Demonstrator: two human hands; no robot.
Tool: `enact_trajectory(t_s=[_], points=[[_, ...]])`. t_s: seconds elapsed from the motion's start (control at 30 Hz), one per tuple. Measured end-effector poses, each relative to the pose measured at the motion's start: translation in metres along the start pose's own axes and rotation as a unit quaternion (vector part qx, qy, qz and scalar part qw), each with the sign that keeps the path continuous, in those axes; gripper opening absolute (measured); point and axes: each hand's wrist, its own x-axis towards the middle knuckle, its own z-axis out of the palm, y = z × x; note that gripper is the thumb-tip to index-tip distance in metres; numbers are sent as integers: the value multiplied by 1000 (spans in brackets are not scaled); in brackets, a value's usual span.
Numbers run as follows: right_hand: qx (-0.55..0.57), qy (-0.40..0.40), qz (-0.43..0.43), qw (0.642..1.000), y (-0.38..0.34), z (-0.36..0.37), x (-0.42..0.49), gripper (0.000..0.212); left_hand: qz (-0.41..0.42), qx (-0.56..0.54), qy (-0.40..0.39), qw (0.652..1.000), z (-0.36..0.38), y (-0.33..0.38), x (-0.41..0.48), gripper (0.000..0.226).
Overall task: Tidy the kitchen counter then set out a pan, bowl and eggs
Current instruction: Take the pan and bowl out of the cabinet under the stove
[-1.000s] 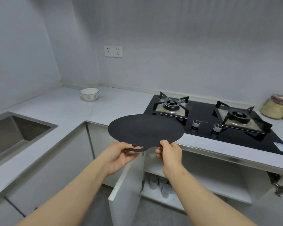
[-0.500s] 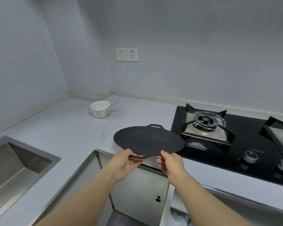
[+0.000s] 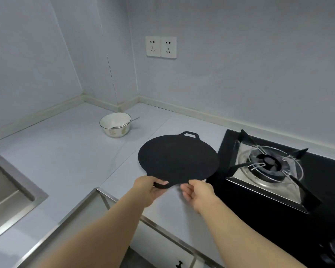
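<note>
Now we set out the pan [image 3: 178,157], left hand [image 3: 147,192] fingers curled round its near handle, right hand [image 3: 199,194] at the rim, grip unclear, low over the bench [image 3: 66,151] beside the hob [image 3: 259,219]; next it wants lowering flat and releasing.

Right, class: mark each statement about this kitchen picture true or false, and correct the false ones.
1. The left hand and right hand both hold the flat round black pan. True.
2. The white floral ceramic bowl is empty. False: a metal spoon lies in the bowl.
3. The pan rests on the steel gas burner. False: the hands hold it left of the burner.
4. The stainless steel sink is at the left of the view. True.
</note>
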Motion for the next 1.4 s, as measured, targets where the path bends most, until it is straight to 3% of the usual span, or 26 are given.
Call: enact_trajectory(t_s=[0.23, 0.4, 0.6, 0.73, 0.97, 1.17, 1.3, 1.4], points=[[31, -33, 70, 997, -8, 2, 19, 34, -6, -40, 58, 997, 15, 2, 29, 12], [11, -33, 79, 996, -4, -3, 22, 37, -10, 47, 50, 998, 23, 0, 21, 19], [5, -17, 82, 996, 3, -10, 3, 19, -41, 60, 57, 996, 21, 0, 3, 35], [-2, -15, 49, 999, 15, -20, -26, 11, -20, 89, 56, 994, 13, -9, -21, 48], [-15, 14, -48, 999, 53, -46, -101, 14, 23, 185, -26, 982, -27, -52, -73, 29], [-24, 52, -52, 997, 120, -66, -157, 12, 41, 312, -59, 947, -75, -103, -117, 8], [-49, 91, -61, 993, 164, -88, -190, 8, 24, 375, -55, 925, -98, -147, -137, 14], [-79, 128, -75, 986, 190, -107, -202, 17, 25, 457, -60, 887, -107, -180, -140, 23]])
